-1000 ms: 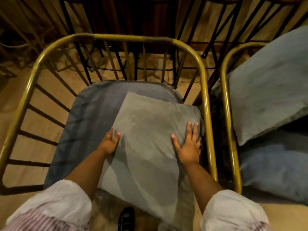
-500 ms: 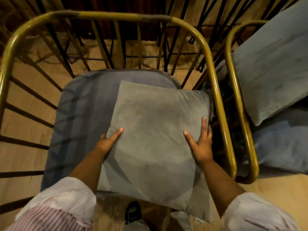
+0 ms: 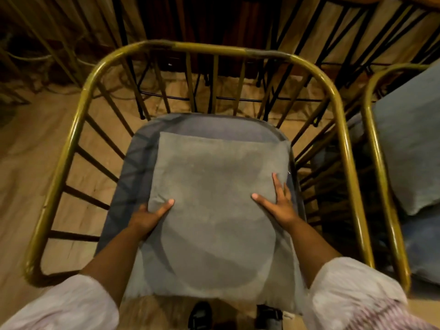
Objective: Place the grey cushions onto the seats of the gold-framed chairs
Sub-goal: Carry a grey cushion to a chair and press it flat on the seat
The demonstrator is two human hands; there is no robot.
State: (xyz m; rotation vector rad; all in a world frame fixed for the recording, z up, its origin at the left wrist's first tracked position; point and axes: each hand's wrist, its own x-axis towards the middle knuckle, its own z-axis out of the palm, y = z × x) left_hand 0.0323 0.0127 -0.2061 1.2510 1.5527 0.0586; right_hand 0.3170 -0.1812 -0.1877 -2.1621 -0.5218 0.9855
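Observation:
A square grey cushion (image 3: pixel 214 198) lies flat on the blue-grey seat (image 3: pixel 133 177) of a gold-framed chair (image 3: pixel 214 47), squared to the seat with its near edge overhanging the front. My left hand (image 3: pixel 148 216) grips the cushion's left edge, thumb on top and fingers underneath. Along the cushion's right edge rests my right hand (image 3: pixel 278 203), with its thumb and fingers spread on the fabric. A second gold-framed chair (image 3: pixel 378 163) stands to the right, with another grey cushion (image 3: pixel 414 144) leaning in it.
Black metal stool legs (image 3: pixel 297 55) and a wooden wall stand behind the chairs. The floor (image 3: pixel 31 148) is tan. The two chair frames stand close together, with a narrow dark gap between them. My shoes (image 3: pixel 201 315) show below the cushion.
The cushion has turned from a tilted position to lie square and centred on the seat. Both hands moved with it, and my view shifted to look straight at the chair.

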